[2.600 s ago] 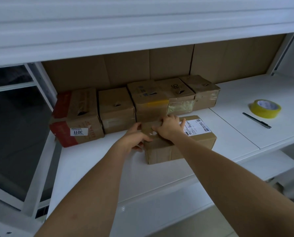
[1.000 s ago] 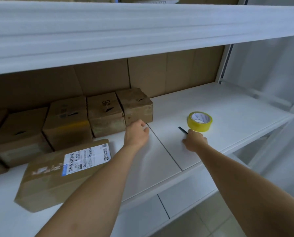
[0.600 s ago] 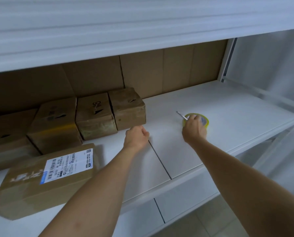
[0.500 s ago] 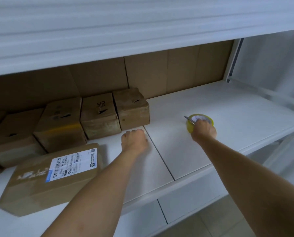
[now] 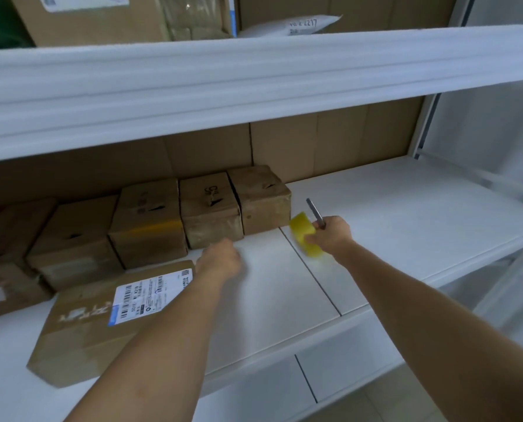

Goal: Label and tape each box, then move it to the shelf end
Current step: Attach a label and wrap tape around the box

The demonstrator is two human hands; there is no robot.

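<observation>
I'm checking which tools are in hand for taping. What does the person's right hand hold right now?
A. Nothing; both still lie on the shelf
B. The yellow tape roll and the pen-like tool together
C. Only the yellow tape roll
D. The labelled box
B: the right hand grips the yellow tape roll lifted off the shelf, with the pen-like tool sticking up from the same fist.

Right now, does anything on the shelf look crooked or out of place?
Yes. The labelled box lies at the front, turned at an angle, while the other boxes stand in a neat row against the back. Its near corner looks dented. Nothing is spilled.
</observation>
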